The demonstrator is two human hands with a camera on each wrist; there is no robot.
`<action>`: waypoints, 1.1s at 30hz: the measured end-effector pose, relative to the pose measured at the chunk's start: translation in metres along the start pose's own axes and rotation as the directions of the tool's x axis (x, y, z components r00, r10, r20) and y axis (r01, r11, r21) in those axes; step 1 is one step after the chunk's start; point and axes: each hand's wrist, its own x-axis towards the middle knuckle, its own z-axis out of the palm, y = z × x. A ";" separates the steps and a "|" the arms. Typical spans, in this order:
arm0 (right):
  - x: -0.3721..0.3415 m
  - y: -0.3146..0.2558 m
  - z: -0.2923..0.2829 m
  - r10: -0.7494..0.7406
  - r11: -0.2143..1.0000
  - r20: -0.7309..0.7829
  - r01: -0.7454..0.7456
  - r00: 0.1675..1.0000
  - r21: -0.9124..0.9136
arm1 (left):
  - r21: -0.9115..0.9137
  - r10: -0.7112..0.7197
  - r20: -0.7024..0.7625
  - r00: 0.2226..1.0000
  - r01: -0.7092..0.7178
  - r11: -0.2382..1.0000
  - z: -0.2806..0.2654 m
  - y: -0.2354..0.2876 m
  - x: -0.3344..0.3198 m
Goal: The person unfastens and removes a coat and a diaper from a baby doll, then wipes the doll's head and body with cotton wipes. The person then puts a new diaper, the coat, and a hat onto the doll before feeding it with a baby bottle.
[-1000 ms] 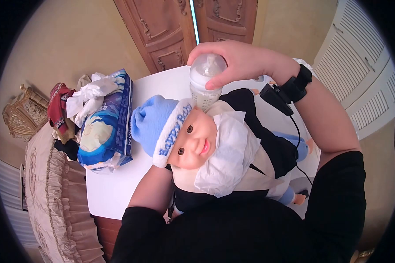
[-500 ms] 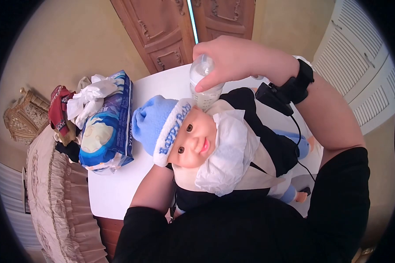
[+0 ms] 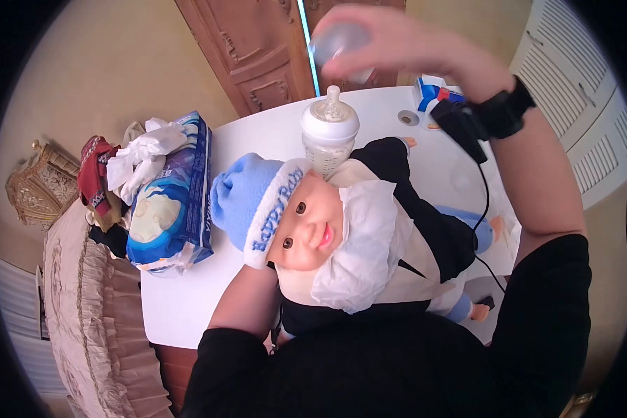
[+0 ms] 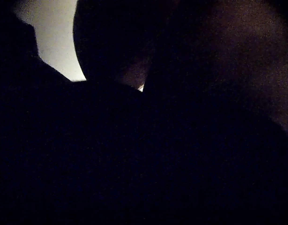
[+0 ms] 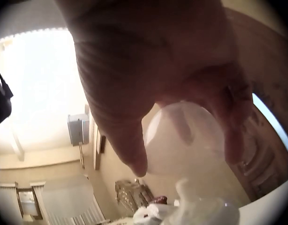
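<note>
My right hand [image 3: 397,42] holds the clear domed cap [image 5: 183,140] of a baby bottle, thumb and fingers spread around its sides. Below the cap, the baby bottle [image 3: 329,129] stands upright on the white table, its teat bare. A baby doll [image 3: 320,226] in a blue knit hat [image 3: 247,198] lies against my front, a white cloth [image 3: 362,254] over its chest. My left forearm [image 3: 247,296] passes under the doll's head, and the doll hides that hand in the head view. The left wrist view is nearly black, so I cannot tell how its fingers lie.
A blue wipes pack [image 3: 171,202] with crumpled white tissue [image 3: 146,153] on it lies at the table's left, clothes beside it. Near the far right table edge are a round hole [image 3: 408,118] and a small blue-and-white box [image 3: 428,94]. A cable [image 3: 484,209] hangs from my right wrist camera.
My right hand has lifted the clear cap up off the bottle and away from me, leaving the teat uncovered. The bottle stays standing; the doll and left arm have barely moved.
</note>
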 end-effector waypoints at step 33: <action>-0.209 0.318 -0.055 0.420 0.521 -0.636 -0.746 0.647 -0.415 | -0.179 -0.020 -0.087 0.996 0.004 0.984 0.010 -0.002 -0.016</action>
